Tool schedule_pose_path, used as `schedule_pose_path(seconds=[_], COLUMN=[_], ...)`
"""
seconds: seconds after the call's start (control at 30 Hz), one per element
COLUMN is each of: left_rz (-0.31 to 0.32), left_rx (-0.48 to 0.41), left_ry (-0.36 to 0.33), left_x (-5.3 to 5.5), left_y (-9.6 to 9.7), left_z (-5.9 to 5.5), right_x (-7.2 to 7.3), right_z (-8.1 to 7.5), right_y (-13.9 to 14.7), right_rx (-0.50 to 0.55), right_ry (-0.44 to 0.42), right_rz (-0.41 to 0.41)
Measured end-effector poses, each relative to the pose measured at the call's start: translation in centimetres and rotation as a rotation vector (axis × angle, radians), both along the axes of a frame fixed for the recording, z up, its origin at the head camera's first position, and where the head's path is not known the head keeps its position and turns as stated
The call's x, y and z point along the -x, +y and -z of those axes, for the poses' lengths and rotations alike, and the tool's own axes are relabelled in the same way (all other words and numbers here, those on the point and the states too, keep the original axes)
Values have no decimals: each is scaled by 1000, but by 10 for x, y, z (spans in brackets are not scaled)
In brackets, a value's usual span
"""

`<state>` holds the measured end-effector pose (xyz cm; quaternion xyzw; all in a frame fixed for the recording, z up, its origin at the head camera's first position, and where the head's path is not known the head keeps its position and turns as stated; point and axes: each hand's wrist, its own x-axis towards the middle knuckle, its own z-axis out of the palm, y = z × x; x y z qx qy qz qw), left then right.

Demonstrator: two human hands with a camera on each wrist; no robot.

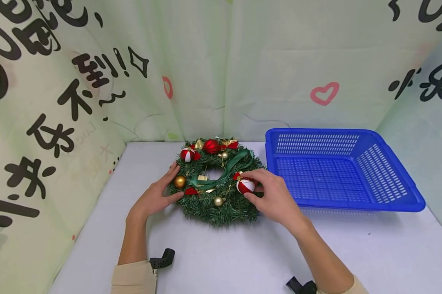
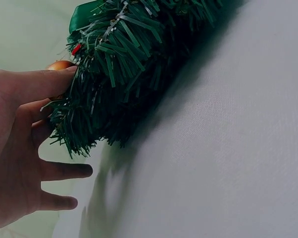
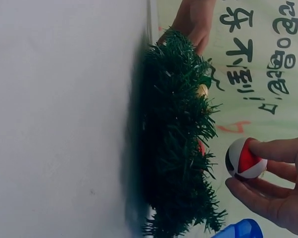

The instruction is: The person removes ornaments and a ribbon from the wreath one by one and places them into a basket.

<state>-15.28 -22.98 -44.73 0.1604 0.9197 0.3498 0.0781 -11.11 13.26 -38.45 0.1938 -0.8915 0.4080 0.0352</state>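
A green Christmas wreath [image 1: 215, 210] with a green ribbon [image 1: 226, 173] across it lies on the white table in the head view. My left hand [image 1: 156, 194] is spread against its left edge, thumb and fingertips on the greenery beside a gold ball [image 1: 179, 182]; in the left wrist view the two lower fingers stick out straight. Between thumb and fingers, my right hand [image 1: 274, 196] pinches a red and white Christmas ball [image 3: 246, 158]. The right wrist view shows this ball apart from the wreath's greenery. In the head view it overlaps the wreath's right side.
A blue plastic basket [image 1: 353, 208] stands right of the wreath. Other decorations on the wreath include a red ball [image 1: 211, 146], another red and white ball [image 1: 187, 154] and a small gold ball [image 1: 218, 201]. Printed curtains [image 1: 280, 61] hang behind and beside the table.
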Motion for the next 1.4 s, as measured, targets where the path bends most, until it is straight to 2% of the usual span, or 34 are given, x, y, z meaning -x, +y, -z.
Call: schedule_pose_path(seconds=[0.2, 0.63, 0.9, 1.13, 1.4], left_rz=[0, -1, -3, -2, -2], left_rx=[-4, 8, 4, 3, 1], left_ry=[-2, 3, 3, 0, 2], left_x=[0, -1, 0, 0, -1], left_y=[0, 0, 1, 1, 0], left_z=[0, -1, -1, -2, 0], right_x=[1, 10, 13, 15, 20], right_z=[-4, -18, -23, -24, -19], right_y=[6, 41, 61, 72, 83], right_rx=[14, 22, -27, -62, -149], right_ry=[-3, 23, 16, -33, -71], right_rz=[24, 154, 234, 252, 276])
